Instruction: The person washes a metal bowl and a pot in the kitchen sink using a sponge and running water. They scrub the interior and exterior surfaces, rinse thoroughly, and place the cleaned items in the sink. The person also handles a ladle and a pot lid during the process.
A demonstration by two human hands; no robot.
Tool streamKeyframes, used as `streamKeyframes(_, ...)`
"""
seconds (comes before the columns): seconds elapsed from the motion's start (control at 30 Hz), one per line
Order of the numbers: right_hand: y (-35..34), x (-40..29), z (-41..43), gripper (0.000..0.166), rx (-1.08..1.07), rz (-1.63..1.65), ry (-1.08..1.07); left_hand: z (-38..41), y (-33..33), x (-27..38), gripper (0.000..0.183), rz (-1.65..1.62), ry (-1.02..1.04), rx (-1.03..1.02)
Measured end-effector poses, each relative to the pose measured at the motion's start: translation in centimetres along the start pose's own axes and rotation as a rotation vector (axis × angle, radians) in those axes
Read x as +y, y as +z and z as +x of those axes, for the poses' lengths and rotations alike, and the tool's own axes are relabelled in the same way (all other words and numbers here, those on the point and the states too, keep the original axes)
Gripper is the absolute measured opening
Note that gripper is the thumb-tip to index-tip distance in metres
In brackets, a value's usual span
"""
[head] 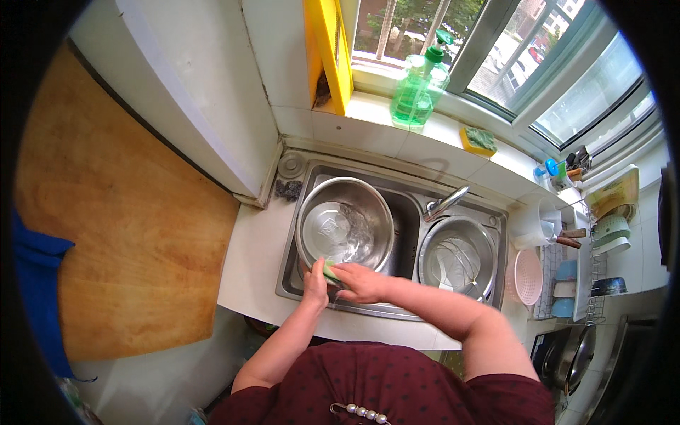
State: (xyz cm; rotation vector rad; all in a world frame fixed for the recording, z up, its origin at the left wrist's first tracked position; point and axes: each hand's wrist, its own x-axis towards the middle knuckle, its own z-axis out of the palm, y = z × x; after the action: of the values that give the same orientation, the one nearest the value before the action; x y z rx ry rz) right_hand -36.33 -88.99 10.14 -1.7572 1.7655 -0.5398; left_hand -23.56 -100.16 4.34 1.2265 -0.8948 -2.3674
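Note:
At the near rim of a large stainless steel basin [383,212], my two hands meet over a small light green cloth or pad [330,271]. My left hand [315,286] grips it from the left, thumb up, close against the rim. Fingers of my right hand [362,282] press over it from the right and look slightly blurred. Whether another thing lies beneath the green piece is hidden. Water drips below my fingers. Inside the basin is rippling water, with a clear round lid or shallow dish [326,228] in it.
The basin sits in the left bowl of a steel double sink [406,212]. A second pot [484,234] with a whisk [458,256] occupies the right bowl; a faucet [446,203] rises between. Green soap bottle [417,98] and sponge [478,141] stand on the sill. A pink colander [525,277] is at right.

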Motion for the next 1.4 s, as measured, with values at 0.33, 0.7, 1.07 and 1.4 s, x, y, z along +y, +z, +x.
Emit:
streamKeyframes(0.33, -7.6, 8.2, 1.6, 0.044, -0.099, -1.298, 0.148, -0.4, 1.6, 4.7, 0.035, 0.177, -0.244, -0.080)
streamKeyframes(0.7, -0.6, 7.4, 5.8, 0.040, 0.083, -0.244, 0.084, -1.0, 2.8, 3.7, 0.037, 0.145, -0.503, -0.306)
streamKeyframes(1.07, -1.8, 2.5, 1.7, 0.025, -0.393, -0.185, 0.233, 0.4, 1.7, 4.6, 0.035, 0.297, -0.336, -0.188)
streamKeyframes(1.4, -8.9, 8.6, 1.9, 0.025, -0.032, -1.146, 0.119, 0.3, 0.8, 6.0, 0.035, 0.160, -0.347, -0.194)
